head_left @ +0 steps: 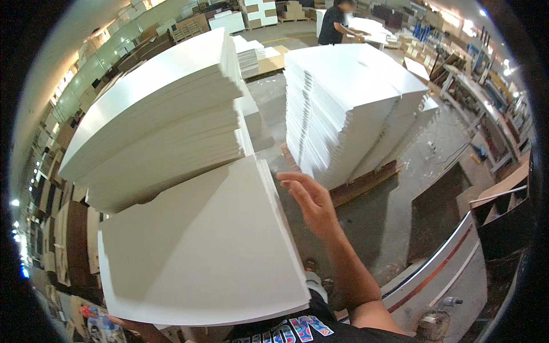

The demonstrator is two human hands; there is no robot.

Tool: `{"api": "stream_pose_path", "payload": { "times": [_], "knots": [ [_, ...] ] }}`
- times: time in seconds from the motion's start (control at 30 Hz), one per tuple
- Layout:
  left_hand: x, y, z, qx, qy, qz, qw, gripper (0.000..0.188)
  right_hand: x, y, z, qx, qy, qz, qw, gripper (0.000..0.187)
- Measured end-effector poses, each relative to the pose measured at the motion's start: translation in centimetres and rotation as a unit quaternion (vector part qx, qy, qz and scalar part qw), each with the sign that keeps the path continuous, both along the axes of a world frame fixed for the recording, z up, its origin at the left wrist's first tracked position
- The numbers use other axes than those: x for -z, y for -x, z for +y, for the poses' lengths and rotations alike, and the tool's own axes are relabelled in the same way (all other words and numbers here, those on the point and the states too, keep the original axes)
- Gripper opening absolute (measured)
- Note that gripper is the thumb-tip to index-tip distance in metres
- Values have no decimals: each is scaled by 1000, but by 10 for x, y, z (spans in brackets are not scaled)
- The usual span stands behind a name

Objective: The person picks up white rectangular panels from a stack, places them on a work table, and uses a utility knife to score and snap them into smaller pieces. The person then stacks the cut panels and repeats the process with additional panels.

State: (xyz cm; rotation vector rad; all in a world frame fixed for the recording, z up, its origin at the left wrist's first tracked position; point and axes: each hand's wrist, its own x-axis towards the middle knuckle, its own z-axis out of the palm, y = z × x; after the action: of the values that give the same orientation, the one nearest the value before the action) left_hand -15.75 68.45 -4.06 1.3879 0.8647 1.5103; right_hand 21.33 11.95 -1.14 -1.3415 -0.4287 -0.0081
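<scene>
A stack of large white boards (194,240) lies directly in front of me, its top board reaching back to a taller pile. My right hand (311,200) is raised just off the right edge of these boards, fingers stretched out and holding nothing. At the lower left, my left hand (127,324) is at the near left corner of the boards. Most of its fingers are hidden by the board edge, so its grip does not show.
A taller stack of white boards (166,108) stands behind the near one. Another white stack (354,86) rests on a wooden pallet (366,182) to the right. A person (334,26) works at the back. A white machine side (440,274) stands at lower right.
</scene>
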Motion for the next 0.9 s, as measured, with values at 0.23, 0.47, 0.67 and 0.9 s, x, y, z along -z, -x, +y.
{"api": "stream_pose_path", "payload": {
  "times": [0.23,0.47,0.67,0.9],
  "knots": [
    [7,1,8,-26,-31,24,999,71,25,-32,27,-9,0,60,998,42],
    [18,6,2,-46,-53,35,997,66,4,-46,27,-9,23,-72,997,50],
    [32,21,-6,-67,-85,26,994,62,-14,-48,42,-29,88,-77,993,67],
    [41,30,16,-121,-167,69,976,57,-5,-48,62,-43,42,-79,995,71]
  ]
}}
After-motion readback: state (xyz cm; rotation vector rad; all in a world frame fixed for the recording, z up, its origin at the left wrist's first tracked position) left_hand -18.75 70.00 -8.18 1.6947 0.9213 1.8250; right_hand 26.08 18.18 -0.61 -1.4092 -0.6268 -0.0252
